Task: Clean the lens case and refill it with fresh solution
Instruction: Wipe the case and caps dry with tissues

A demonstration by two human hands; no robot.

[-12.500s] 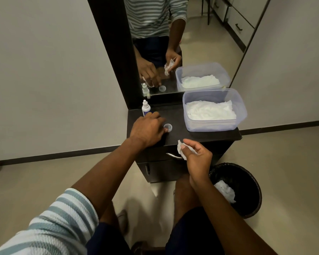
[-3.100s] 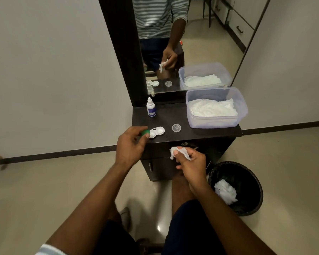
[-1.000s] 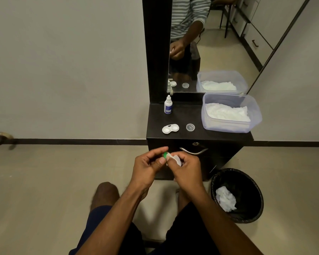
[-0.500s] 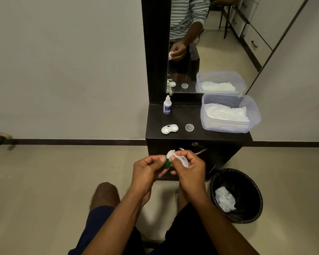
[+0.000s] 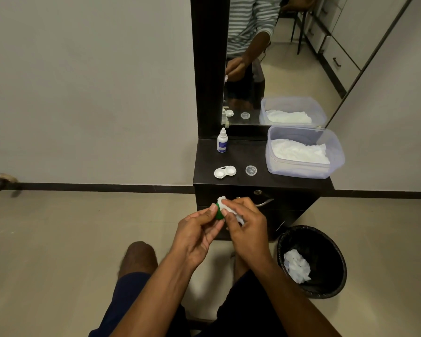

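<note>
My left hand (image 5: 197, 231) pinches a small green cap (image 5: 219, 213) of the lens case in front of the dark cabinet. My right hand (image 5: 247, 223) holds a crumpled white tissue (image 5: 223, 203) pressed against that cap. The white lens case (image 5: 225, 171) lies open on the dark cabinet top (image 5: 267, 158), with a clear round cap (image 5: 251, 170) to its right. A small white solution bottle (image 5: 222, 141) with a blue label stands at the back left of the top, by the mirror.
A clear plastic tub (image 5: 304, 152) of white tissues fills the right of the cabinet top. A black bin (image 5: 312, 260) with a used tissue stands on the floor at the right. A mirror (image 5: 272, 59) rises behind. A metal drawer handle (image 5: 264, 202) sticks out behind my right hand.
My left hand lifted the green cap off the case on the cabinet and brought it to the tissue. Over the last second both hands shifted slightly around the cap and tissue.
</note>
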